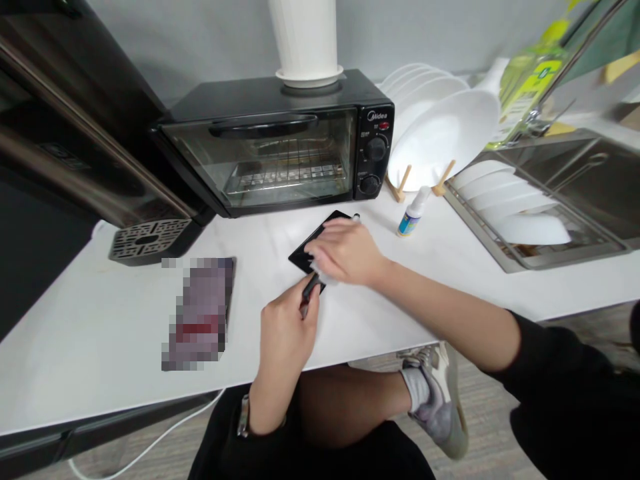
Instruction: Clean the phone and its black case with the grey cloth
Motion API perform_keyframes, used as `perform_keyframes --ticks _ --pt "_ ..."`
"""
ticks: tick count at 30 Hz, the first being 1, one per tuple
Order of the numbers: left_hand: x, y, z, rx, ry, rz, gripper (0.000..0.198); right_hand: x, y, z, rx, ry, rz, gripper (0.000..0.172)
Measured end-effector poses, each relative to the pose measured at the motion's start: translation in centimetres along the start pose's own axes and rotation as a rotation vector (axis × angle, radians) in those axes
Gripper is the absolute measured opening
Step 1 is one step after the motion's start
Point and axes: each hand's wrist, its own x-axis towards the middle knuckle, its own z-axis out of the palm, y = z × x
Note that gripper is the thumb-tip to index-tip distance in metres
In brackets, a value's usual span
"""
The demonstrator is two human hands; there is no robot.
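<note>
My left hand [289, 321] is closed on a slim black piece [311, 287] with a reddish lower end, whose kind I cannot make out. Closed over a crumpled white tissue [327, 276], my right hand [350, 252] is just above and to the right of the left one. The tissue touches or lies very near the black piece's upper end. Partly hidden under my right hand, a flat black rectangular thing [299, 257] lies on the white counter [370, 320]. A small spray bottle [412, 215] with a blue label stands to the right.
Behind my hands stands a black toaster oven [280, 160] with a white pot [305, 40] on top. White plates [440, 140] fill a wooden rack beside a sink [475, 233] holding bowls [525, 207]. At left are a dark machine [150, 240] and a pixelated flat item [200, 317].
</note>
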Motion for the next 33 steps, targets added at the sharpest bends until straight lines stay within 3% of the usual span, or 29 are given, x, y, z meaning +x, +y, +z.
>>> perform_keyframes --ticks 2,4,9,11,13,16,18,20,28,33 --pt "0.0 0.3 -0.1 -0.043 -0.008 -0.004 0.026 -0.1 1.0 -0.3 -0.017 0.034 0.172 0.053" --pt "0.1 0.4 -0.1 -0.035 -0.008 0.01 0.026 -0.2 0.6 -0.2 -0.007 0.074 0.222 0.05" --pt "0.0 -0.3 0.2 0.106 0.021 0.046 0.021 0.2 -2.3 0.5 0.048 0.024 -0.089 0.051" --pt "-0.1 -0.3 0.3 0.081 0.017 0.064 0.019 0.2 -1.5 0.4 0.039 0.011 -0.014 0.054" --pt "-0.2 0.1 0.3 -0.002 0.038 0.095 0.02 0.1 -0.2 0.0 0.058 0.048 0.154 0.057" --pt "-0.4 1.3 0.1 -0.201 0.24 0.1 0.027 -0.1 0.1 -0.5 0.222 0.156 0.247 0.062" --pt "-0.2 2.4 -0.1 -0.399 0.437 0.065 0.02 -0.1 -1.0 -0.8 0.386 0.231 0.235 0.064" --pt "0.2 3.3 -0.3 -0.58 0.526 0.052 0.013 0.0 -2.5 -1.0 0.543 0.304 0.274 0.064" --pt "2.0 4.7 0.4 -0.809 0.345 0.129 0.015 0.1 -5.9 -1.3 1.131 0.445 0.618 0.074" --pt "1.8 5.2 0.2 -0.662 0.239 0.286 0.024 0.5 -7.8 -2.4 1.033 0.705 0.663 0.066"
